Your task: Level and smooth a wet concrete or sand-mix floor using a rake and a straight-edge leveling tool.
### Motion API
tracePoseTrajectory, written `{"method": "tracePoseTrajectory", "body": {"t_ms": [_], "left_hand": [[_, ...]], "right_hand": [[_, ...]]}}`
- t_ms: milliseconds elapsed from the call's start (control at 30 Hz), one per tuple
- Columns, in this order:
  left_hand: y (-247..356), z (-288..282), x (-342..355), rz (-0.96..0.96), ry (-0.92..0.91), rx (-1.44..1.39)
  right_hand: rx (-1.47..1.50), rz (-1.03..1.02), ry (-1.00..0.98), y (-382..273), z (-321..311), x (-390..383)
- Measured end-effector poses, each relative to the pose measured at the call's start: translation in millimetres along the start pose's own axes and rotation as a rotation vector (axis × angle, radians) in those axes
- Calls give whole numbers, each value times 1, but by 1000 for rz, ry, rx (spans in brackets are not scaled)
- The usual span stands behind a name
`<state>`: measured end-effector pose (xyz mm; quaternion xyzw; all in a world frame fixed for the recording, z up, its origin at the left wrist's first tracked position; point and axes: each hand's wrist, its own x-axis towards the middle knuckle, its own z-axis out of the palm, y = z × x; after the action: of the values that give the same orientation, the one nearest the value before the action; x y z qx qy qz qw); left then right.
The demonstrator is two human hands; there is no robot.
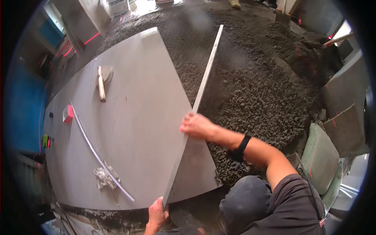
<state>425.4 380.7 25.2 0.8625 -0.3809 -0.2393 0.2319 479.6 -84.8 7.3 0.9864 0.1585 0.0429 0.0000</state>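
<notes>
A long, narrow metal straightedge (206,76) slants over a large pale grey tile slab (133,102) and out above the dark mortar (254,105). My right hand (196,125) is closed over the bar about midway, near the slab's right edge. At the bar's near end, my left hand (157,211) grips it by the slab's front edge. On the slab's left part lie a thin silvery strip (92,147), a crumpled pale rag or plastic (105,178), and a tool with a pale wooden-looking handle and greyish round part (102,84).
A pink and white box (67,114) and a green device (46,141) sit at the slab's left edge. Rough mortar spreads right and beyond. My dark-clothed knee (248,199) is near the front. A greenish sack (319,158) stands right; buckets (118,7) stand far back. Red laser lines cross walls.
</notes>
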Motion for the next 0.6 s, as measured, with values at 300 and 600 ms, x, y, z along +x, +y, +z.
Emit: {"method": "tracePoseTrajectory", "body": {"t_ms": [300, 600], "left_hand": [[-5, -87, 109, 180, 174, 100], [-15, -111, 71, 84, -89, 266]], "right_hand": [[-229, -100, 244, 114, -107, 7], [146, 83, -244, -46, -114, -161]]}}
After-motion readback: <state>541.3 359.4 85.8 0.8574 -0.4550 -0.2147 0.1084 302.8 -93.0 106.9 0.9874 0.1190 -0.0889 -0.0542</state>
